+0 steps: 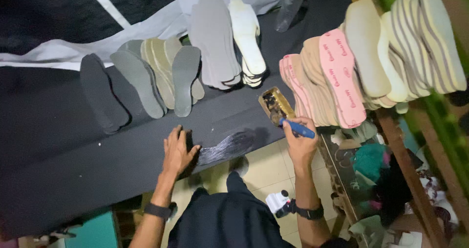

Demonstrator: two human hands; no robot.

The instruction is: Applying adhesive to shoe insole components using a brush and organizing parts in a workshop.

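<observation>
Lots of shoe soles lie in rows on the black table [58, 145]. Dark grey soles [141, 79] sit at the back left, a stack of white soles [246, 33] sits in the middle, and pink soles [337, 77] pile up on the right. A small tin [275, 104] stands just beside the pink pile.

The left hand [177, 152] lies flat with fingers spread apart, pressing the heel end of a dark sole [227, 148] near the table's front edge. This sole looks shiny and wet. The right hand [299, 143] has its fingers closed around a blue brush handle [300, 129], held at the tin.
</observation>
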